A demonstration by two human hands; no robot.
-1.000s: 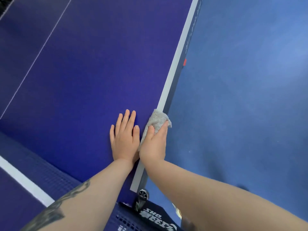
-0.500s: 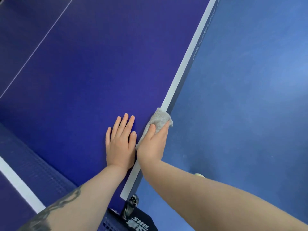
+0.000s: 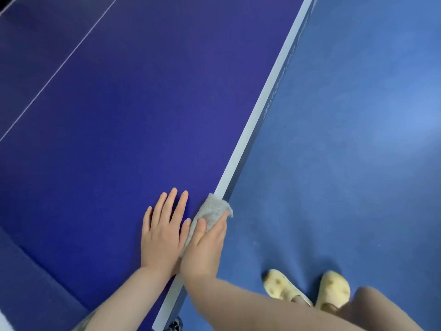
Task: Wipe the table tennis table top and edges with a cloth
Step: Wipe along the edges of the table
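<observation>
1. Your right hand point(image 3: 202, 249), low and centre in the frame, clamped the grey cloth point(image 3: 211, 212) over the table's white edge point(image 3: 260, 105), thumb on top, probably so that top and side got wiped together.
2. Your left hand point(image 3: 162, 232) lay flat, fingers spread, on the blue table top point(image 3: 148, 96) just beside it, likely as a brace.
3. Your yellow slippers point(image 3: 307, 291) stood on the floor at lower right.

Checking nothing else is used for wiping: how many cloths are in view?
1: the grey cloth is wrapped over the table's white side edge, gripped by the right hand. The left hand lies flat, holding none.
</observation>
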